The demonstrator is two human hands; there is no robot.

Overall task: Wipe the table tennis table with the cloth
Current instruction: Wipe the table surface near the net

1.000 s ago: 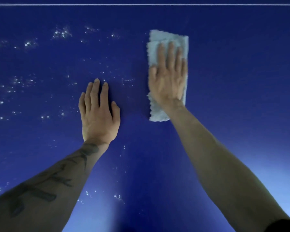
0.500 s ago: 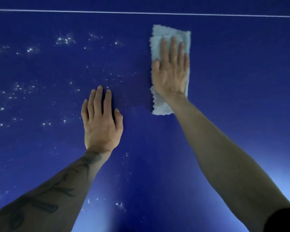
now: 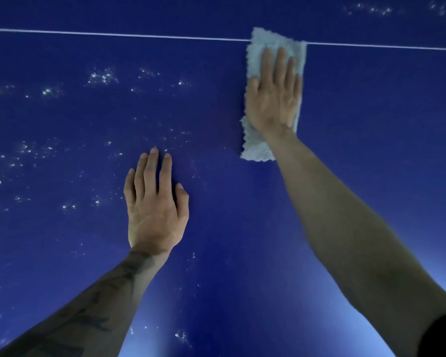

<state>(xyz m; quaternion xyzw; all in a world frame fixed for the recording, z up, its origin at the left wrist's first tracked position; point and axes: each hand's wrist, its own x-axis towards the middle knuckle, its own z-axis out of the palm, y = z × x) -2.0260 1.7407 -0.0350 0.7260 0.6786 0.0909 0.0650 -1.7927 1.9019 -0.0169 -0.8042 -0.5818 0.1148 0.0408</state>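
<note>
My right hand (image 3: 274, 99) has pushed the cloth (image 3: 256, 148) farther out, and its far edge now crosses the white line (image 3: 113, 34). Fingers straight, palm flat, pressing on the cloth, not gripping it. One cloth, pale, folded long; it shows beyond my fingertips and beside my wrist. Left hand (image 3: 155, 215) flat on the blue table (image 3: 371, 124), nearer me, holding nothing. One line. White specks (image 3: 102, 77) scattered left of both hands.

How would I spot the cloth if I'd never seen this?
On the dark blue table, find the thin white line across its far side. Where it is covered lies the cloth, flat under the right hand. It is the only pale, ragged-edged rectangle; the left hand rests on bare table.
</note>
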